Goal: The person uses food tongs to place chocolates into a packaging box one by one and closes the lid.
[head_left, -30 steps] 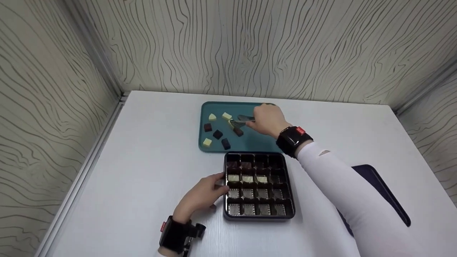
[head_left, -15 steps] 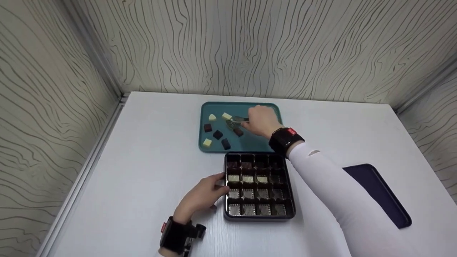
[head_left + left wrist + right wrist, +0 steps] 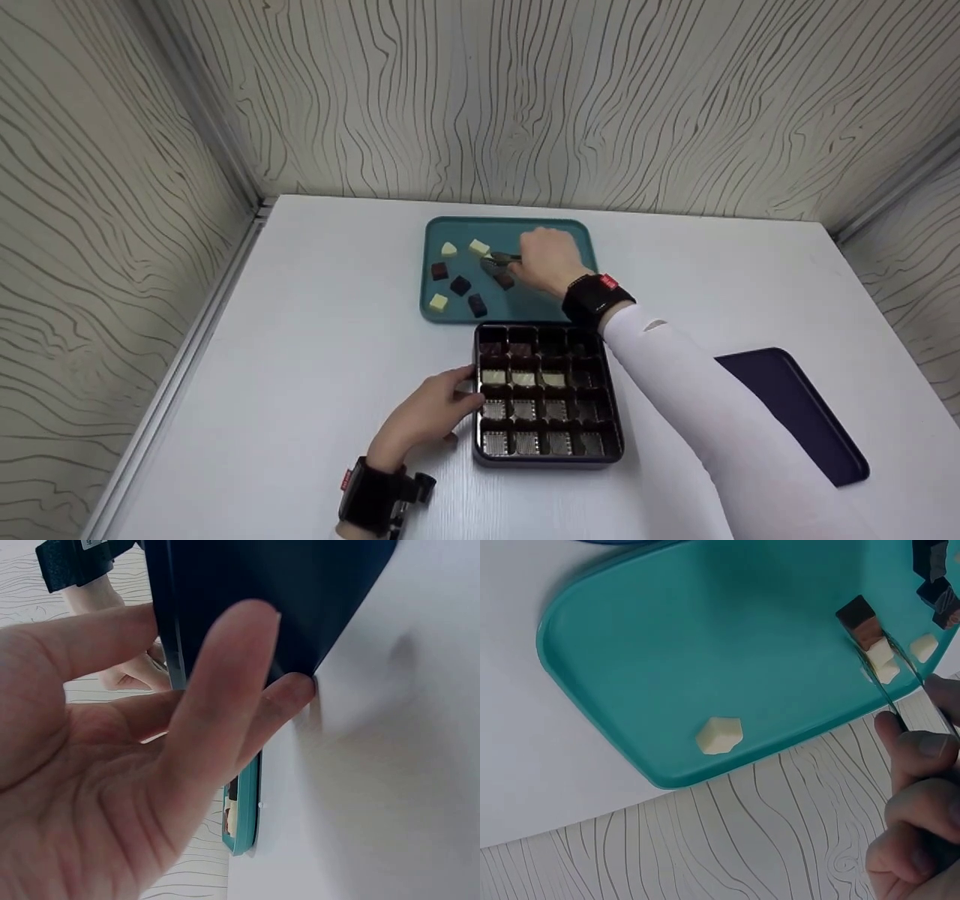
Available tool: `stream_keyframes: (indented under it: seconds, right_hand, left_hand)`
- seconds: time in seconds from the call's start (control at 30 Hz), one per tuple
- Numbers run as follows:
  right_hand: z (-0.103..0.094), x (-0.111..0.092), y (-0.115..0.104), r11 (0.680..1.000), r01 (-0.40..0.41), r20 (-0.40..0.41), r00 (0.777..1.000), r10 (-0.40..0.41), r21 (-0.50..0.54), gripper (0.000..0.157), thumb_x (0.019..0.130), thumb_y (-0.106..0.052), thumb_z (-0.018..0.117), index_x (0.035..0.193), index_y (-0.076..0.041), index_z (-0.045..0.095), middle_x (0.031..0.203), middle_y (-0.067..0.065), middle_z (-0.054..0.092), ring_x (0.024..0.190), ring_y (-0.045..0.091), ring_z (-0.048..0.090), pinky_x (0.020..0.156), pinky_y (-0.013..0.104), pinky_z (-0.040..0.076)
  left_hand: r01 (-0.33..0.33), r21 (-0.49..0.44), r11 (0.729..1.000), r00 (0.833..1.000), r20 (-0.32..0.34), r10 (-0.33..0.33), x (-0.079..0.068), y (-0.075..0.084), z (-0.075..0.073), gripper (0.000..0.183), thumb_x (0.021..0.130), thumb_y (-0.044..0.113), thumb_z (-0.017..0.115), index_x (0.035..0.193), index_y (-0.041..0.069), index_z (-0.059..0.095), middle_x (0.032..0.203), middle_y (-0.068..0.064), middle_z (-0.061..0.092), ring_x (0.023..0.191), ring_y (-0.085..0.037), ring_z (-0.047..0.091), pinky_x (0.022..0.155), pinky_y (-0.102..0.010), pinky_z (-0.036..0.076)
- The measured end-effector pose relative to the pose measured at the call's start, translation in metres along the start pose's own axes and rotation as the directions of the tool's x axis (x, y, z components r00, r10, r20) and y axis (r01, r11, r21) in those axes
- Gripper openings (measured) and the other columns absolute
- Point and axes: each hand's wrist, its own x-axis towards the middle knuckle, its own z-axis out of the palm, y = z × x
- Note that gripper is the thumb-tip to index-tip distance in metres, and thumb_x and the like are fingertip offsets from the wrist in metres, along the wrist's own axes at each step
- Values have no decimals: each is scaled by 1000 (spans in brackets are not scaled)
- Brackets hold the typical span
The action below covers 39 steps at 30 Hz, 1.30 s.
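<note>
My right hand (image 3: 550,259) grips a pair of metal tongs (image 3: 498,259) over the teal tray. In the right wrist view the tong tips stand on either side of a small white chocolate (image 3: 880,652), beside a brown chocolate (image 3: 861,621). A partitioned dark box (image 3: 549,459) stands in front of the tray. Its back row holds dark chocolates (image 3: 520,349), and the second row has three white chocolates (image 3: 523,379). With fairly straight fingers, my left hand (image 3: 428,411) touches the box's left wall; the left wrist view shows the fingertips against that wall.
On the teal tray (image 3: 540,302), several loose white and dark chocolates lie mostly to the left. A dark blue lid-like tray (image 3: 795,405) lies at the right, partly under my right sleeve (image 3: 697,405). A wood-patterned panel (image 3: 517,105) rises behind the white table (image 3: 315,315).
My right hand has shifted a little left and nearer with the tongs, whose tips have drawn closer together around a white chocolate. The left hand and the box stay in place.
</note>
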Motion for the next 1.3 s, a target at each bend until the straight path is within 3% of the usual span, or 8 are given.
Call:
stream_keyframes:
  seconds: [0.23, 0.4, 0.53, 0.73, 0.9, 1.07, 1.17, 1.3]
  right_hand:
    - [-4, -6, 5, 998, 20, -61, 998, -16, 54, 59, 102, -30, 68, 60, -17, 29, 54, -6, 21, 50, 12, 29, 53, 30, 25]
    - [-17, -20, 16, 995, 73, -106, 992, -65, 66, 54, 102, -36, 68, 58, -16, 44, 52, -6, 25, 48, 11, 29, 50, 26, 22]
    - [-27, -40, 26, 986, 144, -119, 984, -134, 80, 47, 101, -36, 70, 61, -12, 62, 51, -7, 33, 48, 10, 32, 50, 25, 21]
    - [-40, -82, 42, 972, 227, -99, 970, -220, 66, 45, 99, -35, 72, 61, -14, 62, 52, -8, 36, 48, 8, 33, 50, 23, 22]
    - [-45, -121, 62, 951, 308, -100, 947, -304, 31, 35, 97, -35, 74, 68, -16, 70, 52, -9, 48, 50, 4, 38, 50, 22, 29]
    - [-49, -150, 82, 921, 388, -100, 916, -388, -21, 37, 95, -34, 75, 65, -21, 59, 55, -18, 33, 52, 0, 31, 50, 20, 28]
    - [-51, -161, 91, 905, 424, -86, 901, -425, -38, 37, 95, -34, 76, 65, -22, 57, 57, -19, 29, 52, -2, 28, 50, 19, 26]
    - [-53, -169, 101, 882, 468, -54, 881, -471, -61, 33, 93, -34, 78, 68, -23, 59, 56, -19, 36, 53, -4, 29, 49, 17, 26]
  left_hand:
    - [-14, -3, 1000, 1000, 6, 14, 3, 0, 0, 61, 105, 23, 61, 155, -7, 43, 151, -29, 58, 124, -40, 72, 110, -58, 54]
    - [-7, 4, 1000, 1000, 9, 7, 4, -1, 0, 61, 105, 23, 61, 156, -6, 44, 152, -27, 58, 124, -39, 72, 110, -57, 54]
    - [-10, 18, 1000, 1000, 7, 10, 5, -2, -2, 61, 105, 23, 61, 155, -8, 44, 149, -28, 60, 124, -40, 72, 112, -57, 53]
    - [-12, 23, 1000, 1000, 8, 12, 5, -4, -4, 62, 105, 23, 61, 154, -10, 43, 151, -30, 58, 125, -41, 71, 113, -58, 52]
    - [-7, 12, 1000, 1000, 6, 7, 6, -6, -4, 62, 105, 23, 61, 155, -9, 44, 150, -30, 58, 126, -41, 70, 107, -54, 56]
    - [4, -3, 1000, 1000, 11, -4, 5, -5, -5, 63, 104, 23, 61, 156, -8, 42, 150, -31, 58, 126, -42, 70, 92, -46, 62]
    - [0, 0, 1000, 1000, 10, 0, 4, -5, -6, 63, 104, 23, 62, 156, -9, 42, 149, -31, 58, 125, -42, 70, 97, -50, 61]
    - [-2, 1, 1000, 1000, 13, 2, 4, -5, -5, 64, 104, 23, 61, 156, -8, 41, 150, -30, 58, 125, -41, 70, 103, -53, 59]
